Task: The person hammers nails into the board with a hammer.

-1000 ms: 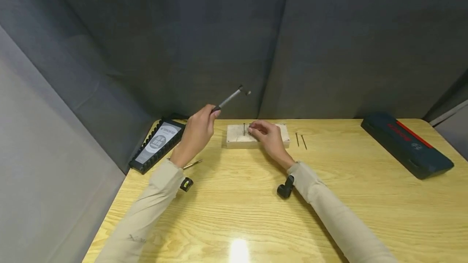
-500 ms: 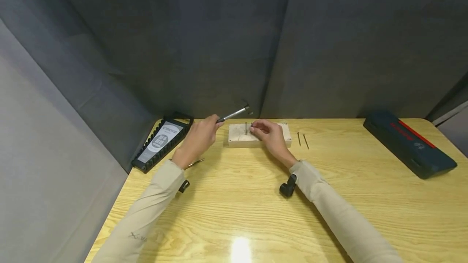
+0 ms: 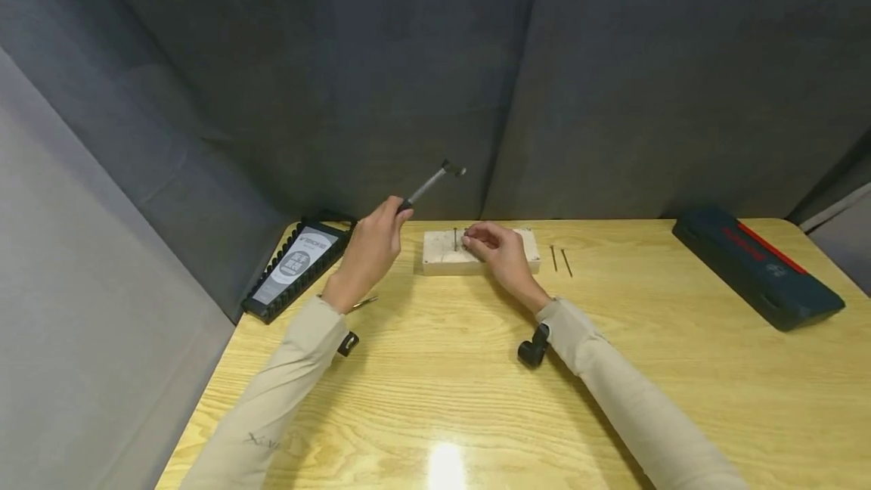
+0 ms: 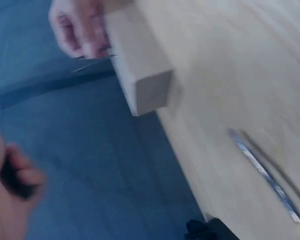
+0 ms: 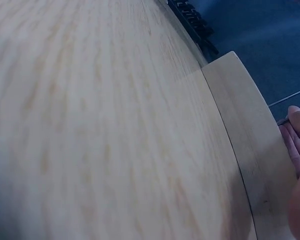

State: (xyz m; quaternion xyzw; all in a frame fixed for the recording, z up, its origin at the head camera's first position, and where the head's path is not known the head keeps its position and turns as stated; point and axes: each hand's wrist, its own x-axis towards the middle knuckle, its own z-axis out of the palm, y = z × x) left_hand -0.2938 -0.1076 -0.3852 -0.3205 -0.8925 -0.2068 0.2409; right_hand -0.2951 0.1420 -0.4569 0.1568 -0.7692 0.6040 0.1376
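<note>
My left hand (image 3: 376,239) grips the dark handle of a small hammer (image 3: 427,186), raised so its head sits above and left of the wooden block (image 3: 438,260). My right hand (image 3: 491,242) rests on the block and pinches a thin nail (image 3: 467,236) upright. A second nail (image 3: 455,239) stands free in the block just left of those fingers. The left wrist view shows the block (image 4: 140,75) from its end, the right hand (image 4: 77,30) and my left hand (image 4: 10,200) curled round the handle. The right wrist view shows the block (image 5: 245,135), a nail (image 5: 287,98) and fingertips (image 5: 297,127).
Two loose nails (image 3: 559,259) lie right of the block. A black wrench holder (image 3: 296,267) lies at the table's back left corner and a dark blue case (image 3: 755,267) at the right. A thin metal piece (image 3: 364,302) lies beside my left wrist. Grey curtains close off the back.
The hammer swung down to the nails half a second ago and is now raised again. The right hand has stayed on the block.
</note>
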